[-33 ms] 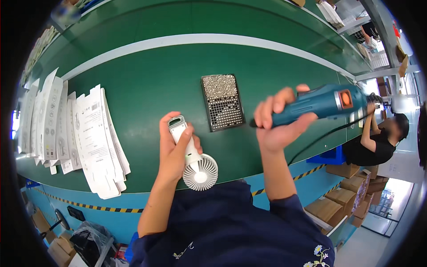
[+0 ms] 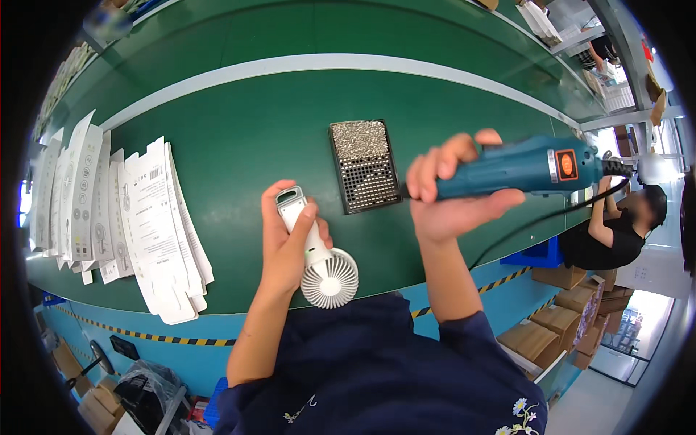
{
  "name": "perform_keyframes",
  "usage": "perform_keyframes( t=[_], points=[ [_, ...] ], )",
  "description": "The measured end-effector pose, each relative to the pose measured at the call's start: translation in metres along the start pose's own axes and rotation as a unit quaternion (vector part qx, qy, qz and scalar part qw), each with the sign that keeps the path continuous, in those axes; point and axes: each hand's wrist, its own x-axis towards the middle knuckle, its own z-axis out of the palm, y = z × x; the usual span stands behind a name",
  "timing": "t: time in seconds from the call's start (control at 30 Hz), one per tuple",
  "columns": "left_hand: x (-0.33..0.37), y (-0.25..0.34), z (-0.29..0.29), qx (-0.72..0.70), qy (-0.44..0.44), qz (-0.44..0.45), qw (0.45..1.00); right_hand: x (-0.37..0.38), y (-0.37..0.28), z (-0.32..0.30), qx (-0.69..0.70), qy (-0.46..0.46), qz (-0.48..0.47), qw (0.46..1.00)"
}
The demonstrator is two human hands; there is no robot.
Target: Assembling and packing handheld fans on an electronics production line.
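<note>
My left hand (image 2: 288, 239) is closed round the handle of a white handheld fan (image 2: 330, 279), whose round slatted head points toward my body. A grey loop tops the handle at the far end. In my right hand (image 2: 449, 196) lies a teal electric screwdriver (image 2: 500, 172) with an orange patch, held level, its cord running off to the right. The screwdriver's dark nose end points left, beside the right edge of a black perforated tray (image 2: 397, 190). Small silver screws (image 2: 360, 139) are heaped in the tray's far part, and more sit in rows of its holes.
Flat white printed cartons (image 2: 156, 225) lie stacked at the left of the green table (image 2: 246, 130). A pale rail (image 2: 348, 64) crosses behind. At far right, a person in black (image 2: 609, 232) works near a blue bin (image 2: 540, 254) and brown boxes (image 2: 533, 337).
My right hand and the screwdriver have shifted slightly left, toward the tray. The fan in my left hand has moved a little to the right and away from me.
</note>
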Motion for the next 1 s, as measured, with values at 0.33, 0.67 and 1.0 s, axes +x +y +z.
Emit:
perform_keyframes(
  t=[0.33, 0.67, 1.0],
  points=[
    [0.002, -0.005, 0.002, 0.013, 0.021, 0.029, 0.999, 0.019, 0.052, 0.026, -0.132, 0.008, 0.041, 0.99],
    [0.007, 0.012, -0.02, 0.03, -0.003, -0.012, 0.999, 0.015, 0.05, 0.016, -0.054, -0.006, 0.057, 0.997],
    [0.006, 0.008, -0.031, 0.006, -0.046, -0.011, 0.999, 0.018, 0.055, 0.021, -0.102, 0.009, 0.043, 0.994]
  ],
)
